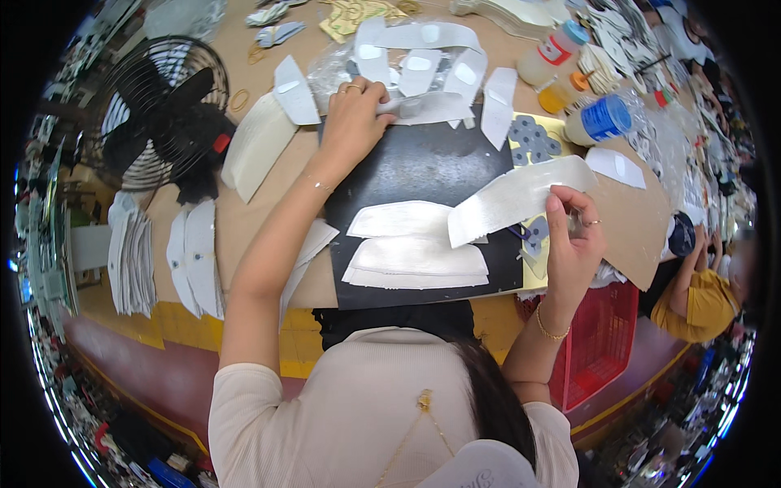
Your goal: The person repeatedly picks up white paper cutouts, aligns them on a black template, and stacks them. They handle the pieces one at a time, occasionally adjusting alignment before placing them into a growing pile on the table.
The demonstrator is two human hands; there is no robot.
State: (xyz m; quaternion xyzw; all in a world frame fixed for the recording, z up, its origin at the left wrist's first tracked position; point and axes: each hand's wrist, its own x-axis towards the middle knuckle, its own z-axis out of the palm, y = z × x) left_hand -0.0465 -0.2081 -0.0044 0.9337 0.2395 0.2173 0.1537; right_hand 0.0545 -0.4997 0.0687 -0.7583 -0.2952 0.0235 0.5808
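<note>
Nearest the camera was the person's own cream top (358, 390), with dark hair falling over the right shoulder. Just beyond it, at the table's near edge, lay a black mat (423, 175), and on its near half sat two curved white cut pieces (411, 248), one overlapping the other.

The right hand (573, 240) was raised over the mat's right edge, thumb and fingers pinched on the end of a long silvery-white strip (521, 195) that slanted down to the left, its lower end lying over the curved pieces. Under that hand, a yellow sheet (533, 260) with small grey shapes showed at the mat's edge, and a red basket (602, 337) stood below the table.

The left hand (354, 114) reached well apart from the right, to the mat's far left corner, fingers curled and pressed onto a white piece (431, 106) among a scatter of similar white pieces. Whether it gripped that piece or only pressed it could not be told.

To the left lay stacks of white pieces (195, 252) on the brown table (244, 211), and farther left stood a black fan (167, 114). At the far right were plastic bottles (598, 118) and another person in a yellow top (704, 305).
</note>
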